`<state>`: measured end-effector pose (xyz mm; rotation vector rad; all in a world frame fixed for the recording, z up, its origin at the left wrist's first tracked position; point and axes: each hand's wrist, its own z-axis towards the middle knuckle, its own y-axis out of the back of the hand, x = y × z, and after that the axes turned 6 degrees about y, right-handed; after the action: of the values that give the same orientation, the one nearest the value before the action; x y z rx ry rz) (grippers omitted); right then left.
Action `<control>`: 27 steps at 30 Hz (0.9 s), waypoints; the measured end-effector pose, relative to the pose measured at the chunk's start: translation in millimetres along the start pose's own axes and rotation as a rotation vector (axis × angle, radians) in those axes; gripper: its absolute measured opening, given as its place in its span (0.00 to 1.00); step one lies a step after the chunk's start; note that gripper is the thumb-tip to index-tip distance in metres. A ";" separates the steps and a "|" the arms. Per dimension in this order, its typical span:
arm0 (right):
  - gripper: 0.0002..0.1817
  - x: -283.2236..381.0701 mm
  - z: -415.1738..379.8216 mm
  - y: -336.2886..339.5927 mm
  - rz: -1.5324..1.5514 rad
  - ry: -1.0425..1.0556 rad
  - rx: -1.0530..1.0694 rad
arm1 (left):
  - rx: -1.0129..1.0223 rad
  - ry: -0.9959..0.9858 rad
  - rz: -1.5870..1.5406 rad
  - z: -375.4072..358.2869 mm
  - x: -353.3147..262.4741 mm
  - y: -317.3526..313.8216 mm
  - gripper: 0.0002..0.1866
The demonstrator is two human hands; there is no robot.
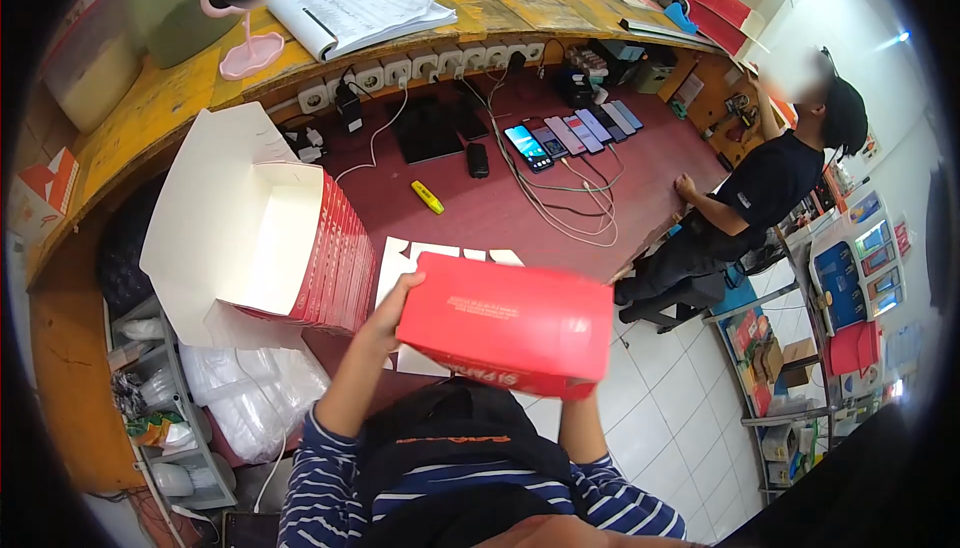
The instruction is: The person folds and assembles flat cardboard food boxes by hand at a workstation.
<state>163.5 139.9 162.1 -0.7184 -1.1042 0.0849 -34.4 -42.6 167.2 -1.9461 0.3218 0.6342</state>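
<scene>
A red cardboard box (510,323) with pale print is held up in front of my body, slightly tilted. My left hand (392,310) grips its left end, fingers partly behind the box. From below, my right hand (579,416) meets the box at its right end; only the wrist side shows and the fingers are hidden. Flat white cut-out card pieces (398,251) lie on the desk behind and under the box. Left of it stands an open white carton (190,223), with a row of thin red flat boxes (340,258) packed upright.
On the red desk (450,218) lie a yellow highlighter (427,197), a row of several phones (528,148) and loose cables (575,213). An open notebook (360,13) rests on the wooden shelf. Clear plastic bags (250,398) sit at lower left. A person in black (775,178) is at the right.
</scene>
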 end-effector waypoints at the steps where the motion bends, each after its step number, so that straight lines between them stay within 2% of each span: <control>1: 0.32 20.7 12.8 -7.8 0.348 -0.096 -0.171 | -0.079 -0.062 0.348 -3.9 -2.5 10.1 0.25; 2: 0.32 29.2 13.1 -8.0 0.348 -0.098 -0.173 | -0.080 -0.061 0.346 -7.5 -4.5 13.7 0.25; 4: 0.26 38.8 12.9 -6.6 -0.210 -0.171 -0.037 | -0.066 -0.154 0.430 -13.3 -8.6 14.5 0.25; 5: 0.20 37.8 15.6 -5.7 -0.187 -0.271 -0.068 | -0.012 -0.308 0.359 -13.6 -8.8 7.7 0.28; 6: 0.20 33.1 17.4 -10.3 -0.190 -0.271 -0.067 | -0.010 -0.310 0.358 -10.5 -1.2 4.1 0.28; 8: 0.17 10.8 24.1 -34.7 -0.073 -0.065 -0.346 | 0.162 -0.370 -0.053 -4.1 18.8 3.7 0.28; 9: 0.14 1.1 25.5 -45.2 -0.006 -0.029 -0.358 | 0.311 -0.267 0.486 -5.3 16.4 4.0 0.27; 10: 0.14 -7.6 23.5 -50.3 -0.008 -0.029 -0.358 | 0.223 -0.263 0.545 -9.0 31.2 -8.6 0.23; 12: 0.14 -21.6 20.9 -57.4 -0.031 0.162 -0.296 | 0.291 -0.251 -0.157 -0.8 59.6 -11.7 0.20; 13: 0.15 -21.3 22.8 -65.8 -0.039 0.245 -0.303 | 0.292 -0.252 -0.156 0.4 60.9 -16.1 0.20; 15: 0.15 -21.5 25.3 -84.2 -0.034 0.285 -0.370 | 0.869 -0.043 -0.727 -13.1 43.9 -50.9 0.15; 16: 0.15 -21.5 26.6 -91.1 -0.028 0.326 -0.435 | 0.872 -0.040 -0.724 -12.5 44.8 -57.0 0.15; 18: 0.16 -21.2 28.1 -95.4 -0.088 0.366 -0.499 | 0.208 -0.451 -0.119 -11.3 46.6 -64.1 0.16; 19: 0.16 -22.3 26.4 -94.8 -0.274 0.348 -0.458 | 0.069 -0.469 -0.050 2.2 60.2 -47.6 0.18; 20: 0.16 -23.2 25.0 -94.8 -0.459 0.325 -0.414 | 0.069 -0.470 -0.049 3.8 60.7 -50.8 0.18; 22: 0.15 -23.1 28.1 -99.1 -0.502 0.374 -0.392 | -0.193 -0.844 0.508 7.9 61.3 -60.7 0.21; 24: 0.14 -17.4 34.4 -86.8 -0.065 0.286 -0.549 | -0.204 -0.835 0.510 3.8 48.7 -57.4 0.19; 26: 0.12 -1.7 41.8 -80.8 -0.067 0.264 -0.523 | -0.118 -0.930 0.888 0.9 36.4 -49.0 0.17; 27: 0.11 0.0 40.5 -77.3 -0.218 0.255 -0.438 | -0.119 -0.930 0.889 1.3 37.4 -51.2 0.17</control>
<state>107.9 99.8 216.2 -0.9629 -0.9553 -0.4358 20.9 -16.7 184.3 -1.3306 0.5432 2.0565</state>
